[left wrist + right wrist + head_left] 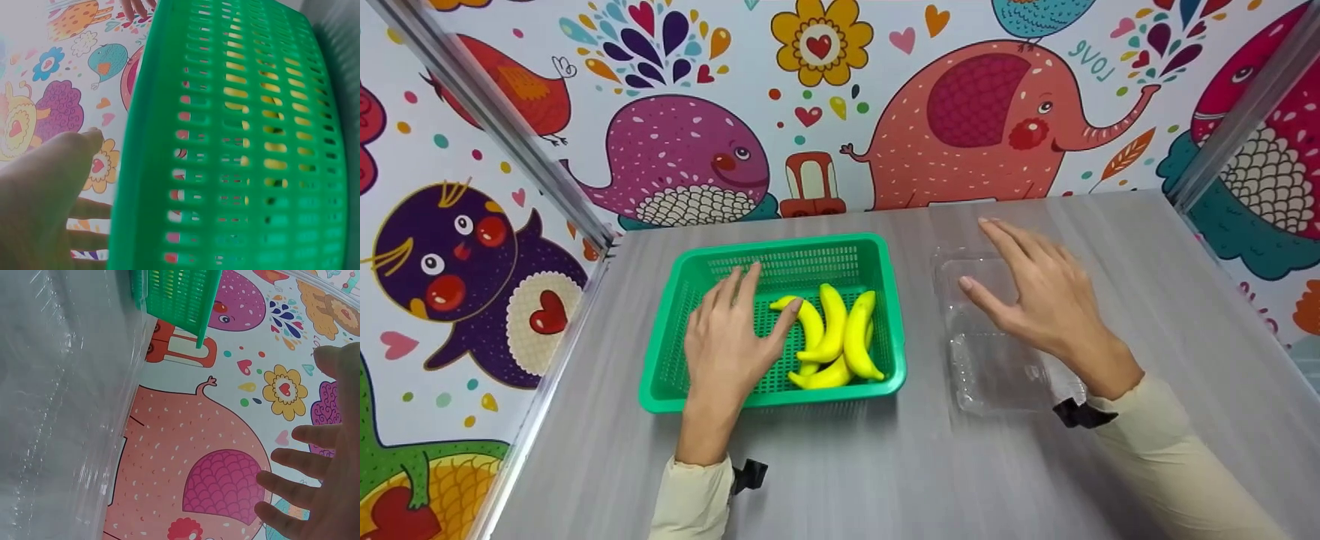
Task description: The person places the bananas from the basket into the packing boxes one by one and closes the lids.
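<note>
Several yellow bananas [834, 330] lie in the right half of a green plastic basket [772, 401] with slotted walls. Over the basket's left half hovers my left hand [731, 341], its fingers spread and nothing in its grasp. In the left wrist view the basket wall [152, 169] fills the right side, with yellow showing through the slots. A clear plastic container [997, 375] stands to the right of the basket. My right hand [1039, 292] is held above its right part, fingers extended and holding nothing. The right wrist view shows that hand [320, 478] apart from the container [56, 410].
Both containers stand on a grey wood-grain table [840, 480]. Behind them rises a wall [840, 150] printed with cartoon animals. Metal posts [502, 127] mark the corners of the booth. A black strap piece [1084, 414] sits at the right wrist.
</note>
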The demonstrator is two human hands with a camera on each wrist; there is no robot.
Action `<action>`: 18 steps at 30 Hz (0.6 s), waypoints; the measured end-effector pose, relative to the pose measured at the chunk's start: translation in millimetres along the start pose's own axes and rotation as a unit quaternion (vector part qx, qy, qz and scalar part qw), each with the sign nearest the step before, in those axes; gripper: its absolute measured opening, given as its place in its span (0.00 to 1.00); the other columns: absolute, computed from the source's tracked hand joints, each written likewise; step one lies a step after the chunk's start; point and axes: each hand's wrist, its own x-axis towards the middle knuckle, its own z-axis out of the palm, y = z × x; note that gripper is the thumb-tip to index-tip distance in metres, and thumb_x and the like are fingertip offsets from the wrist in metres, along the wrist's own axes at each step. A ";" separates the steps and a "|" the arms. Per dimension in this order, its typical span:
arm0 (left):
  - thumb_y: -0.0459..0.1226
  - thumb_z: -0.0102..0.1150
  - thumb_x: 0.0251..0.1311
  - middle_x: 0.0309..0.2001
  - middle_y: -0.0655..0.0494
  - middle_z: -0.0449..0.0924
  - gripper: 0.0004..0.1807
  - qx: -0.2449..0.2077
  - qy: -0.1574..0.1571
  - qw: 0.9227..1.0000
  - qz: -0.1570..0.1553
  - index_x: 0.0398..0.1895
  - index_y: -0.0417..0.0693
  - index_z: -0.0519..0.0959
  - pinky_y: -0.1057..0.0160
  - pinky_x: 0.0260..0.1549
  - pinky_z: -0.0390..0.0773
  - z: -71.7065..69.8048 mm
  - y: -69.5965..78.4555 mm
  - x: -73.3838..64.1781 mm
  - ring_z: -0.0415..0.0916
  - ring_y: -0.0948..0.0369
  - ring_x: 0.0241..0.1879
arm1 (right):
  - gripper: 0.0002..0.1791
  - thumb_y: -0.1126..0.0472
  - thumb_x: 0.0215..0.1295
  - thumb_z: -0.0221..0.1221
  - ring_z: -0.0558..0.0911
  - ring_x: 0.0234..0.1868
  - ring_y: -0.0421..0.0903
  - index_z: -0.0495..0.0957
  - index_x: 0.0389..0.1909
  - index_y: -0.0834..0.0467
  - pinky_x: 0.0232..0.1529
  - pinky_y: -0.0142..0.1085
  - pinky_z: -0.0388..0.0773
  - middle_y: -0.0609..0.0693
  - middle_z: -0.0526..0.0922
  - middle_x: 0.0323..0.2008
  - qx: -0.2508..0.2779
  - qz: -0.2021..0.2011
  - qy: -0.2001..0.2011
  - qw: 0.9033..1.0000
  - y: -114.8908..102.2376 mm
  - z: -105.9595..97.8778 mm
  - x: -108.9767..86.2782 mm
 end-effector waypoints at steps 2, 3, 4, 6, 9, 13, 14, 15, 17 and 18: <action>0.73 0.53 0.70 0.79 0.44 0.72 0.47 -0.002 0.002 1.000 -0.004 0.83 0.56 0.69 0.31 0.70 0.74 0.4 -3.9 -2.3 0.71 0.40 0.76 | 0.43 0.38 0.69 0.65 0.78 0.74 0.60 0.67 0.83 0.43 0.66 0.69 0.77 0.55 0.77 0.76 0.001 -0.003 -0.001 1.000 -2.3 1.4 -0.9; 0.73 0.53 0.70 0.79 0.44 0.73 0.47 -0.003 0.005 1.000 -0.006 0.83 0.56 0.69 0.30 0.70 0.74 0.7 -5.6 -3.4 0.71 0.40 0.76 | 0.42 0.38 0.69 0.65 0.78 0.73 0.60 0.68 0.83 0.43 0.65 0.69 0.78 0.55 0.77 0.76 0.002 -0.005 -0.001 1.000 -3.4 2.0 -1.4; 0.73 0.53 0.70 0.78 0.44 0.73 0.47 -0.004 0.006 1.000 -0.008 0.82 0.56 0.70 0.30 0.69 0.74 1.2 -7.6 -4.5 0.72 0.40 0.76 | 0.42 0.38 0.69 0.64 0.79 0.72 0.60 0.68 0.82 0.43 0.64 0.68 0.79 0.55 0.78 0.75 0.004 -0.007 0.000 1.000 -4.4 2.7 -1.8; 0.73 0.54 0.70 0.77 0.44 0.74 0.47 -0.004 0.012 1.000 -0.009 0.82 0.56 0.70 0.31 0.68 0.75 1.9 -11.5 -6.4 0.73 0.40 0.75 | 0.41 0.39 0.70 0.65 0.80 0.71 0.60 0.69 0.82 0.43 0.61 0.67 0.82 0.55 0.78 0.75 0.008 -0.013 0.001 1.000 -6.4 4.1 -2.4; 0.72 0.55 0.70 0.76 0.44 0.76 0.46 -0.005 0.026 1.000 -0.009 0.81 0.55 0.72 0.31 0.66 0.77 2.8 -17.0 -9.0 0.74 0.40 0.73 | 0.39 0.39 0.70 0.64 0.82 0.69 0.59 0.71 0.81 0.44 0.55 0.64 0.86 0.54 0.80 0.73 0.014 -0.024 0.007 1.000 -10.2 6.5 -3.0; 0.69 0.59 0.69 0.73 0.44 0.79 0.44 -0.009 0.051 0.999 -0.007 0.79 0.54 0.74 0.31 0.63 0.79 3.5 -23.8 -11.6 0.77 0.40 0.71 | 0.36 0.40 0.71 0.64 0.83 0.67 0.57 0.74 0.78 0.45 0.46 0.58 0.90 0.53 0.81 0.72 0.015 -0.037 0.010 0.999 -16.4 9.2 -4.3; 0.69 0.60 0.70 0.73 0.45 0.80 0.43 -0.011 0.057 0.998 -0.007 0.78 0.54 0.75 0.32 0.62 0.79 3.6 -25.7 -12.5 0.77 0.40 0.71 | 0.36 0.40 0.71 0.64 0.84 0.67 0.57 0.74 0.78 0.45 0.45 0.57 0.91 0.52 0.82 0.71 0.014 -0.039 0.009 0.999 -18.1 10.0 -4.8; 0.68 0.60 0.69 0.72 0.44 0.81 0.43 -0.014 0.063 0.998 -0.007 0.78 0.53 0.75 0.32 0.62 0.80 3.8 -27.7 -13.4 0.78 0.40 0.70 | 0.36 0.40 0.71 0.64 0.84 0.67 0.56 0.75 0.78 0.45 0.44 0.56 0.91 0.52 0.82 0.71 0.013 -0.042 0.008 0.999 -19.8 10.7 -5.3; 0.67 0.61 0.70 0.71 0.44 0.81 0.42 -0.018 0.073 0.997 -0.005 0.77 0.52 0.76 0.32 0.61 0.80 4.4 -31.8 -15.3 0.78 0.41 0.69 | 0.36 0.40 0.71 0.65 0.84 0.66 0.56 0.75 0.77 0.46 0.47 0.56 0.91 0.52 0.82 0.71 0.013 -0.045 0.005 0.999 -23.0 12.0 -6.4; 0.67 0.62 0.70 0.71 0.44 0.81 0.41 -0.019 0.077 0.997 -0.004 0.77 0.52 0.77 0.33 0.61 0.80 4.8 -33.9 -16.2 0.78 0.41 0.69 | 0.36 0.41 0.70 0.65 0.84 0.66 0.55 0.75 0.77 0.46 0.48 0.56 0.91 0.51 0.82 0.71 0.013 -0.046 0.003 0.999 -24.4 12.5 -7.0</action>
